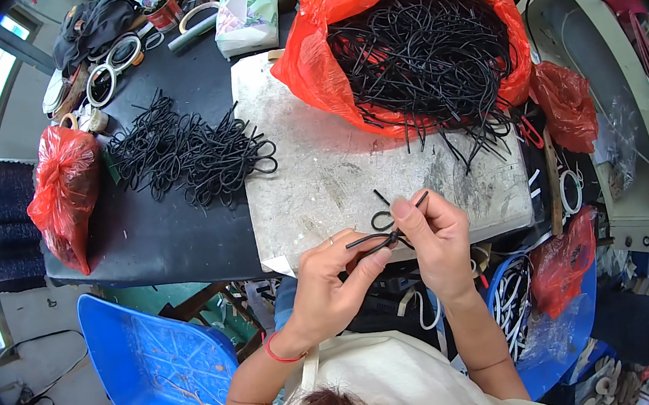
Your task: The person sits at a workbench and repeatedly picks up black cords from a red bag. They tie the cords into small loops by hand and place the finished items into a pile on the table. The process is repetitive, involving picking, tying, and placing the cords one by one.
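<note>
Your 2 forearms angle up and inward; your left hand and right hand nearly meet, each pinching, the right thumb pointing upward.

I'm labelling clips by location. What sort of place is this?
Probably a small handwork workshop, judging by the open red plastic bag full of loose black cords, the pile of looped black cords left of it, and the stained, pale work board.
</note>
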The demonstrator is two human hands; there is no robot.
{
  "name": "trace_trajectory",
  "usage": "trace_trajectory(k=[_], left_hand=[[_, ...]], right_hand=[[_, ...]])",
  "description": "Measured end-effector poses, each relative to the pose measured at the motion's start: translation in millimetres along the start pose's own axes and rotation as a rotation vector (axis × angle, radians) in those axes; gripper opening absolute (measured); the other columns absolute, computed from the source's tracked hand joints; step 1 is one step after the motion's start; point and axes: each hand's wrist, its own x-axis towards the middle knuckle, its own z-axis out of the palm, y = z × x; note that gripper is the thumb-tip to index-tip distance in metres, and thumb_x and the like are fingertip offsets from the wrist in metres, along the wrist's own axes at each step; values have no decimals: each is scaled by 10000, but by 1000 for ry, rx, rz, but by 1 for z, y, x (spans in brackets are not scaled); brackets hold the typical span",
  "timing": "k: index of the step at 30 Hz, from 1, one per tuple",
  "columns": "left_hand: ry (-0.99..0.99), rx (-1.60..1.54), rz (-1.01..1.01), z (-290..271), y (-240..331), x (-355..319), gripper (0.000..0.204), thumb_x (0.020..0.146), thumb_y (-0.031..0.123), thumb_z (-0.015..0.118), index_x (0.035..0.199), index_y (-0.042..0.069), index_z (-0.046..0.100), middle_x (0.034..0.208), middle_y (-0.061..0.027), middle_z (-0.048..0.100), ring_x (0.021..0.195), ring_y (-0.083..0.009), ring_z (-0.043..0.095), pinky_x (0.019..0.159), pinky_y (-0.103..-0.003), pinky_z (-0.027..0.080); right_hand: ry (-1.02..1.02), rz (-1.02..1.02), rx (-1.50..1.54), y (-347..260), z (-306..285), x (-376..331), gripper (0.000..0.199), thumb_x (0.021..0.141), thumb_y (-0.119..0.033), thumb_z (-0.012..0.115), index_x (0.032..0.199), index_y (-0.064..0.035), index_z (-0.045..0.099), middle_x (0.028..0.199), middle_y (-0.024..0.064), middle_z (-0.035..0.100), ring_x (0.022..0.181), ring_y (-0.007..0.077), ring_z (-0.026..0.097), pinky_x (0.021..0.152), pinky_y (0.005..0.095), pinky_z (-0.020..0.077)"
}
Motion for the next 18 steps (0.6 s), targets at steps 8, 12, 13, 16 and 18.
trace_trajectory(k=[8, 12, 13, 16, 18], left_hand=[[96, -73, 65, -2, -8, 15, 234, 875, 153, 570, 1008, -38, 594, 819, -43, 618, 654, -52, 530, 567, -186, 440], [87, -333, -116, -2, 7, 16, 228, 869, 182, 587, 961, -24, 610, 810, -56, 631, 656, -58, 562, 571, -188, 456], [38, -351, -189, -9, 6, 16, 226, 866, 190, 593, 945, -21, 616, 798, -55, 633, 652, -59, 567, 571, -189, 459], [-120, -247, -372, -24, 11, 17, 239, 860, 221, 603, 871, -16, 632, 710, -38, 628, 575, -61, 572, 515, -194, 455], [-193, -154, -420, -26, 9, 18, 252, 865, 229, 595, 857, -20, 632, 687, -37, 627, 541, -61, 567, 485, -194, 447]], right_hand=[[-113, 71, -9, -5, -4, -2, 173, 869, -163, 594, 796, -13, 547, 694, -35, 523, 614, 8, 425, 515, 179, 335], [-178, 71, -60, -8, -6, -1, 130, 847, -118, 605, 794, -10, 554, 674, -8, 534, 598, 43, 456, 515, 212, 353], [-259, -61, -202, -9, -8, 1, 124, 837, -108, 608, 787, -9, 553, 668, 7, 531, 586, 62, 461, 512, 223, 354], [-486, -277, -468, -14, -19, 6, 116, 810, -91, 616, 768, -4, 551, 655, 46, 520, 554, 116, 470, 501, 252, 354], [-622, -180, -435, -18, -24, 13, 125, 797, -95, 619, 757, -1, 547, 655, 66, 507, 540, 146, 468, 495, 265, 351]])
